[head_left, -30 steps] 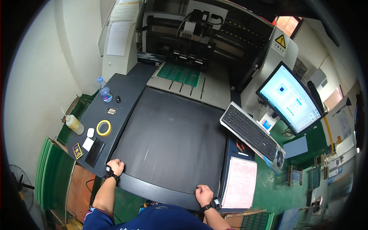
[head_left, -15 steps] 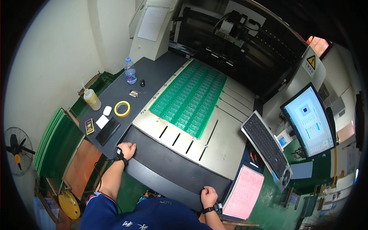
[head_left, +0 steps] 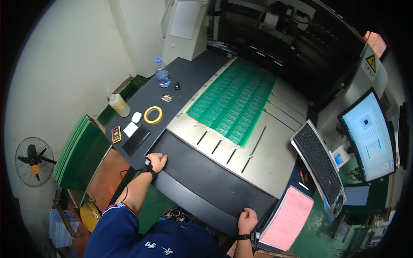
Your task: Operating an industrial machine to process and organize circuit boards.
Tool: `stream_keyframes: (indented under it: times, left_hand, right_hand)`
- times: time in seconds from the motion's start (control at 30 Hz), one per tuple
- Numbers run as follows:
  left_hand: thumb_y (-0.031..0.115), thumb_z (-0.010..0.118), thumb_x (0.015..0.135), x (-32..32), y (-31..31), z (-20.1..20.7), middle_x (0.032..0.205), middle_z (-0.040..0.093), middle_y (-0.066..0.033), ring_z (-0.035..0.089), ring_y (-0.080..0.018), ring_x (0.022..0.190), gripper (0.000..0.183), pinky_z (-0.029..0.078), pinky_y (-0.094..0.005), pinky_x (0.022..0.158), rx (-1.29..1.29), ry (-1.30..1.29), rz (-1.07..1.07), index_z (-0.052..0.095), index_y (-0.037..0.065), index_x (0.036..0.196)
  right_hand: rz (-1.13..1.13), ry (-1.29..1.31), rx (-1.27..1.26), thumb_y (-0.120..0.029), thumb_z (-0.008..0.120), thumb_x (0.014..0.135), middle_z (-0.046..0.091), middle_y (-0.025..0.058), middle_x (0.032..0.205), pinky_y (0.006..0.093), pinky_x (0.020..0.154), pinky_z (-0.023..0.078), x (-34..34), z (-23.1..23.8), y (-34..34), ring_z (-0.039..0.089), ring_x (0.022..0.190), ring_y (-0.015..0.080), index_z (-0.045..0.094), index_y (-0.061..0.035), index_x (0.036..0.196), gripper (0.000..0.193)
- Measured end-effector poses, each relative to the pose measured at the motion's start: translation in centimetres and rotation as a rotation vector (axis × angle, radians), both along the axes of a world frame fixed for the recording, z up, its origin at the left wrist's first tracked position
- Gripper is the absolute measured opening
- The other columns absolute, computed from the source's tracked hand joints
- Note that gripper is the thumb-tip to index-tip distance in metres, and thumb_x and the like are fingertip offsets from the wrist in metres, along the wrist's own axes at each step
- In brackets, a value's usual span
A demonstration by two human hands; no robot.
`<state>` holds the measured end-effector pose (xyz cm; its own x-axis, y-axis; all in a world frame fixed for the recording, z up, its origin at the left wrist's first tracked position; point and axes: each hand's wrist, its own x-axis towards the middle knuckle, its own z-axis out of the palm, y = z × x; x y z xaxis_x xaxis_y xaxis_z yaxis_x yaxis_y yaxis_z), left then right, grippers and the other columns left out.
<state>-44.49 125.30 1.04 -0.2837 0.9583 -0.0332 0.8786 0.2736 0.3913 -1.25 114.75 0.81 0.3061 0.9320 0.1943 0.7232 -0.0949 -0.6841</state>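
From my remote view through the head camera, I have both hands at the near side of the machine. The left hand [head_left: 158, 162] sits at the left end of the dark front ledge [head_left: 202, 172], its fingers folded in; I cannot tell whether anything is tucked under them. The right hand [head_left: 247, 221] rests at the ledge's right end, fingers curled into a loose fist with the knuckles up, and the palm is hidden from me.

The green circuit panel [head_left: 234, 103] lies flat on the slotted metal plate [head_left: 275, 159], ahead of both hands and touching neither. Its near edge is closer to my left fingers than to my right, which sit well apart from it; bare plate and the dark ledge lie between. The panel covers the left part of the plate, with slots showing in front of it and to its right.

On the side table by my left fingers I see a flat black device [head_left: 137, 140] just beyond the wrist, then a roll of yellow tape [head_left: 146, 116] and a small white case [head_left: 136, 117]. Near my right fingers lies a pink sheet [head_left: 287, 219], with a keyboard [head_left: 318, 159] beyond it and a lit monitor [head_left: 370, 133] farther right.
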Motion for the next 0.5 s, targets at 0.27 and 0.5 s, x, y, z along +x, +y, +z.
stream_keyframes:
  times: [0.27, 0.5]
  left_hand:
    - [0.035, 0.054, 0.081, -1.1, -0.4, -1.1, 0.065, 0.059, -0.0182, 0.059, -0.0356, 0.067, 0.037, 0.047, -0.0433, 0.064, 0.104, -0.042, -0.087, 0.060, 0.003, 0.064]
    - [0.020, 0.064, 0.074, -2.0, -6.7, -2.4, 0.084, 0.060, -0.0070, 0.056, -0.0284, 0.092, 0.012, 0.041, -0.0426, 0.086, 0.377, -0.253, -0.434, 0.058, 0.011, 0.072]
  right_hand:
    - [-0.049, -0.034, -0.019, -0.002, 0.052, 0.071, 0.062, 0.0168, 0.080, 0.0378, 0.069, 0.049, -0.2, -1.8, -0.2, 0.060, 0.073, 0.0321, 0.064, -0.0003, 0.080, 0.016]
    - [-0.096, -0.291, 0.047, -0.009, 0.051, 0.073, 0.064, 0.0148, 0.076, 0.0379, 0.071, 0.047, -0.7, -3.3, -0.6, 0.060, 0.072, 0.0326, 0.064, -0.0008, 0.077, 0.016]
